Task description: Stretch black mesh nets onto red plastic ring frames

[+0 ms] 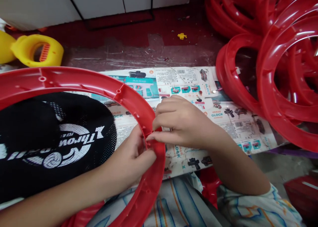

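A large red plastic ring (pixel 81 83) lies across my lap and the printed cardboard sheet (pixel 231 121). My left hand (pixel 130 159) reaches through the ring from inside and pinches its inner edge on the right side. My right hand (pixel 181 121) comes from outside, fingers curled and pinching the same spot on the rim. Both sets of fingertips meet at the rim; whatever small piece may be between them is hidden. A black mesh fabric with white lettering (pixel 49 141) shows through the ring's opening.
A stack of several more red rings (pixel 275 65) leans at the right. Yellow plastic parts (pixel 37 50) sit at the far left, a small yellow scrap (pixel 182 36) on the dark red floor. White cabinet fronts (pixel 99 0) run along the back. A striped garment (pixel 174 204) covers my lap.
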`<action>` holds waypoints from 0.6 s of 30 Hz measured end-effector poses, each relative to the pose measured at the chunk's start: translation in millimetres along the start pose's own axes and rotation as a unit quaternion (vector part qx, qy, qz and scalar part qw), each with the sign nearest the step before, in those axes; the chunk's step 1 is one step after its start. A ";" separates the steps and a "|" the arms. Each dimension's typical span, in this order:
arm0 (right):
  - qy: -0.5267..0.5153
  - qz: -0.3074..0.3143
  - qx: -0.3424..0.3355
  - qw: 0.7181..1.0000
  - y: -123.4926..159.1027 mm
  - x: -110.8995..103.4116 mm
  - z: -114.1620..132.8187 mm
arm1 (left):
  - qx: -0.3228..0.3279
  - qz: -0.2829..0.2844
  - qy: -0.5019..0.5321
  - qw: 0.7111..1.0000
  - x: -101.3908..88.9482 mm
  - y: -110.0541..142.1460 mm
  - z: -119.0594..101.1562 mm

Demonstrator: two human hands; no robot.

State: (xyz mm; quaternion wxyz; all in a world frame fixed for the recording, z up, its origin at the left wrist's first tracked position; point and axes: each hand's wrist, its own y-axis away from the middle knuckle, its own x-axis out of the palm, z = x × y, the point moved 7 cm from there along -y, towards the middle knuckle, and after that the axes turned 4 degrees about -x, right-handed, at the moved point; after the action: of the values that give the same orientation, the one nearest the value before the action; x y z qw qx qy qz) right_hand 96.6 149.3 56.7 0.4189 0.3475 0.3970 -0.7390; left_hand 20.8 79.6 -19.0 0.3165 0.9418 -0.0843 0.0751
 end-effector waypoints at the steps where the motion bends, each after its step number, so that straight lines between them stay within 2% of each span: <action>1: -0.004 0.003 0.004 1.000 -0.5 0.6 0.2 | -0.006 0.011 0.005 1.000 1.4 -0.1 1.3; 6: -0.006 0.050 0.054 0.997 -2.2 6.4 -4.0 | -0.015 0.023 0.039 0.999 3.8 -2.6 3.6; 10: -0.008 0.051 0.077 0.996 -0.5 3.1 -8.7 | 0.005 0.028 0.015 0.999 2.6 -3.3 1.4; 14: 0.048 0.046 0.019 0.998 2.0 -2.8 -3.3 | 0.020 0.015 -0.055 0.998 -2.4 -2.9 -1.1; 18: 0.113 -0.003 -0.043 0.993 3.1 -7.4 7.4 | 0.010 0.065 -0.089 0.994 1.7 -1.4 1.9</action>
State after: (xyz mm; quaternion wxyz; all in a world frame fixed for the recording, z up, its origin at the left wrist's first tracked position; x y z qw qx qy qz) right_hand 101.0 144.3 65.3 0.3838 0.4096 0.4741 -0.6783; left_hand 22.9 79.3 -20.9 0.2931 0.9404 -0.1723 0.0127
